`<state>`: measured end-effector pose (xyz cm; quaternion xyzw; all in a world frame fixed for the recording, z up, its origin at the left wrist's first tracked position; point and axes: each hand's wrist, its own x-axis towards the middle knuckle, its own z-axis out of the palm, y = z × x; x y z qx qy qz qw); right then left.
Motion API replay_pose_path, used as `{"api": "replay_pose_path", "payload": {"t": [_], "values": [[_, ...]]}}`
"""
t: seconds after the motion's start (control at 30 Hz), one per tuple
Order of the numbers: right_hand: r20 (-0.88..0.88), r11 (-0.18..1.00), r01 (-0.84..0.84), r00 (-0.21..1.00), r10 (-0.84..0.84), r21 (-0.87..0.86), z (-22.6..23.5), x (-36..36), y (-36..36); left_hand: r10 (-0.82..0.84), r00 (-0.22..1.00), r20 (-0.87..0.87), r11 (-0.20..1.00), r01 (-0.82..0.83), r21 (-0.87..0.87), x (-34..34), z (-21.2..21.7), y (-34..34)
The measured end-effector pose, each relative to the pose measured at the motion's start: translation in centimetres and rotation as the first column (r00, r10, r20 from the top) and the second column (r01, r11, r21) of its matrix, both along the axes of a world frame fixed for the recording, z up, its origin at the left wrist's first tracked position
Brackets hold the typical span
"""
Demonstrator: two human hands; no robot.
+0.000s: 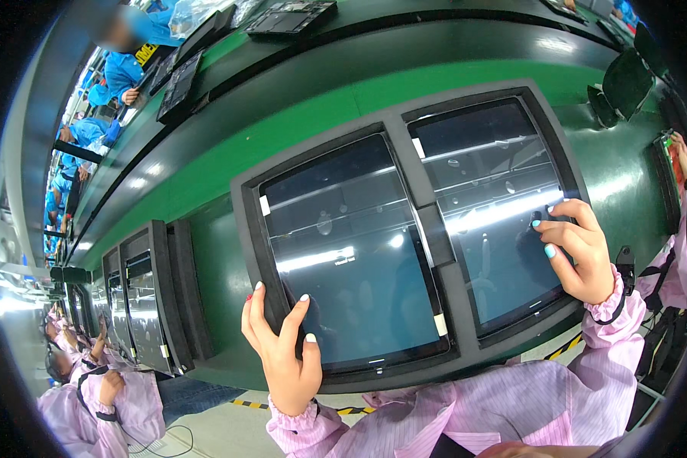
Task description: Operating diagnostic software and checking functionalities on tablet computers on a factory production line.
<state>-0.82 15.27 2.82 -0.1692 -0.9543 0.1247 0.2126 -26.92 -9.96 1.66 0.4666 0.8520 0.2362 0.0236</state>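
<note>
Keep touch light on the right display panel point(488, 179) seated in the foam tray point(406, 156), right hand point(585, 256) half-curled over it, left hand point(286, 355) loosely spread at the tray's near-left edge, both empty.

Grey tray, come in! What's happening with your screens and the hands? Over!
Left hand at left screen; right hand over right screen. Both face-up in grey tray. Bright glare across both.
</note>
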Motion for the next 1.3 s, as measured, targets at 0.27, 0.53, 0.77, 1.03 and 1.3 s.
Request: {"api": "replay_pose_path", "payload": {"t": [0.27,0.53,0.77,1.03,1.3], "values": [[-0.016,1.000,-0.007,1.000,0.007,-0.003,-0.11,-0.03,0.03,0.016,1.000,0.020,1.000,-0.016,0.003,0.00,-0.07,-0.03],[-0.020,1.000,0.001,1.000,-0.001,-0.013,-0.16,0.05,-0.14,0.019,0.999,0.040,1.000,-0.019,0.009,0.00,-0.11,-0.02],[-0.040,0.998,-0.030,0.999,0.028,-0.058,-0.28,-0.11,-0.13,0.013,0.999,0.030,1.000,-0.014,0.011,-0.13,0.10,-0.20],[-0.042,0.999,-0.011,0.999,0.008,-0.053,0.05,-0.15,-0.41,0.006,1.000,0.020,1.000,-0.007,0.014,-0.08,0.24,-0.27],[-0.038,0.999,0.012,0.999,-0.014,-0.047,0.13,-0.15,-0.70,-0.017,1.000,0.022,0.999,0.017,0.027,-0.31,-0.11,-0.18]]}}
